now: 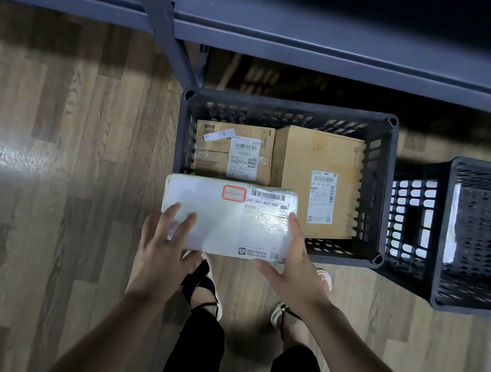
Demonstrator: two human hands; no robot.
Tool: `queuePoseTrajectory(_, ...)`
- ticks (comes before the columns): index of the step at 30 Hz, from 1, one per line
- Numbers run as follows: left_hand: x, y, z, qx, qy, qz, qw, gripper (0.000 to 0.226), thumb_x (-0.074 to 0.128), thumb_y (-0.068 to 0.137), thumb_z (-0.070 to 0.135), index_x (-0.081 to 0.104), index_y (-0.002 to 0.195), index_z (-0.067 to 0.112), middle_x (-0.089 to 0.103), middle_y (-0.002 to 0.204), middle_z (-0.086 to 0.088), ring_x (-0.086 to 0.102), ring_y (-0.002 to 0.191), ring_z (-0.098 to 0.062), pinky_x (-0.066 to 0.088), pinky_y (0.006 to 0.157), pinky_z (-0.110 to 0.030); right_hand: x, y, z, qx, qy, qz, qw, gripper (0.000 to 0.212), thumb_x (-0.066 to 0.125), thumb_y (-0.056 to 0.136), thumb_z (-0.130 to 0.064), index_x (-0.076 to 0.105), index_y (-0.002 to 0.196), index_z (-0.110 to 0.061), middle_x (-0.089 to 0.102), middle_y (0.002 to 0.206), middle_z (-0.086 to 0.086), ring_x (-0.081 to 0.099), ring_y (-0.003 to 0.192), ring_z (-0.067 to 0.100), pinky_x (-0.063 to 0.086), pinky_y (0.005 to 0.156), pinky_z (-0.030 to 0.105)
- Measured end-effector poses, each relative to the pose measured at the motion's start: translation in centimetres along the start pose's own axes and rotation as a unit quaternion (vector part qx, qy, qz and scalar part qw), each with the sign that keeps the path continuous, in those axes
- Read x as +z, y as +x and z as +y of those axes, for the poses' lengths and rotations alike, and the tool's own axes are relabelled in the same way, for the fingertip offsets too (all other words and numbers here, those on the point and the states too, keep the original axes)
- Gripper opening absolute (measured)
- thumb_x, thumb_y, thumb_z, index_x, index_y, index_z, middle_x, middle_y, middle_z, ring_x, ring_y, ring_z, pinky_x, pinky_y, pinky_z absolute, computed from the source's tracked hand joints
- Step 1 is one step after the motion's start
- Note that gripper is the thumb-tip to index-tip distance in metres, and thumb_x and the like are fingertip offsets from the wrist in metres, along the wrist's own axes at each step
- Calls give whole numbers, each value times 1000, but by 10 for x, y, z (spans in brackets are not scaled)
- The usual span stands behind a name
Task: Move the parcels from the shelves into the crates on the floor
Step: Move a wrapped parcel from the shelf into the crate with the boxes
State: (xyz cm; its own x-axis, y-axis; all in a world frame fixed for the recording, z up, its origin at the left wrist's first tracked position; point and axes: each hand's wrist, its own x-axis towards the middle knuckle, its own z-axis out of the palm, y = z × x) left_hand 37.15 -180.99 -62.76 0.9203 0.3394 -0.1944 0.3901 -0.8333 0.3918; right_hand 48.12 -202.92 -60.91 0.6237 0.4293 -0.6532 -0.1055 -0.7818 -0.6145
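Glossy plastic-wrapped parcel, matt cardboard boxes (paper labels), plastic crate, wood-look floor.

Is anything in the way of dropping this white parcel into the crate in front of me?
Two cardboard boxes already cover most of the crate floor. The white parcel, held in both hands, would land on them; nothing else visibly blocks it.

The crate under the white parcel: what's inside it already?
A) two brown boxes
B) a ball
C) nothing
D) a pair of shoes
A: two brown boxes, a smaller one and a bigger one, lie side by side in the crate.
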Motion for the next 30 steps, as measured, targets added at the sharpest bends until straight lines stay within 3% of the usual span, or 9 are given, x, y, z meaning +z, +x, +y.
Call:
queuePoseTrajectory(6,-3,-10,4,-63,-45,10,997,76,86,63,19,45,128,16,42,134,-19,48,110,-46,54,72,-55,-1,4,-1,-26,19,5,999,93,63,88,-35,-11,143,-39,-4,147,-30,22,141,5,29,101,18)
queuePoseTrajectory(11,1,8,8,-105,-60,-67,990,96,80,72,23,21,146,38,-2,154,-25,19,135,-47,39,97,-57,5,7,0,-26,37,-4,999,92,62,90,-28,-16,135,-47,-7,146,-30,14,136,-5,22,105,15)
queuePoseTrajectory(13,1,12,8,-128,-66,-94,985,98,77,76,25,13,149,35,-10,154,-22,16,138,-43,36,103,-51,6,9,2,-21,43,-10,999,94,64,89,-26,-15,136,-47,-6,148,-28,15,133,-6,22,105,16)
queuePoseTrajectory(17,-1,12,2,-116,-64,-86,987,95,80,72,26,23,147,37,9,151,-17,32,128,-41,43,95,-52,4,12,6,-12,53,-8,998,97,67,86,-29,-7,147,-33,1,154,-21,17,138,-1,28,110,22)
queuePoseTrajectory(21,4,3,9,-102,-67,-55,991,96,83,68,19,24,141,41,14,150,-23,36,122,-48,44,90,-56,4,16,8,-2,110,22,994,88,70,84,-29,7,145,-17,14,151,-10,28,136,3,41,94,10)
queuePoseTrajectory(22,5,0,13,-102,-67,-51,991,97,83,69,17,22,140,41,13,150,-25,35,122,-49,44,89,-57,6,16,10,0,121,25,992,88,70,84,-29,7,144,-19,17,152,-4,34,134,8,45,92,14)
queuePoseTrajectory(25,8,-1,12,-104,-69,-46,991,98,82,70,15,20,140,41,12,150,-27,34,124,-52,46,87,-57,12,14,16,-6,116,28,993,76,66,77,-49,11,128,-54,22,153,-1,44,128,9,51,93,33)
queuePoseTrajectory(26,9,-1,10,-96,-67,-45,992,97,83,69,16,22,140,39,14,150,-28,35,123,-53,46,86,-58,13,14,17,-9,106,26,994,71,65,75,-53,14,124,-59,22,153,-3,45,128,9,51,94,35)
queuePoseTrajectory(30,7,-3,8,-89,-62,-46,993,96,85,66,15,26,140,35,19,147,-33,37,121,-57,46,83,-59,17,17,16,-13,97,51,994,73,63,85,-41,9,132,-53,22,154,1,40,134,17,49,93,23)
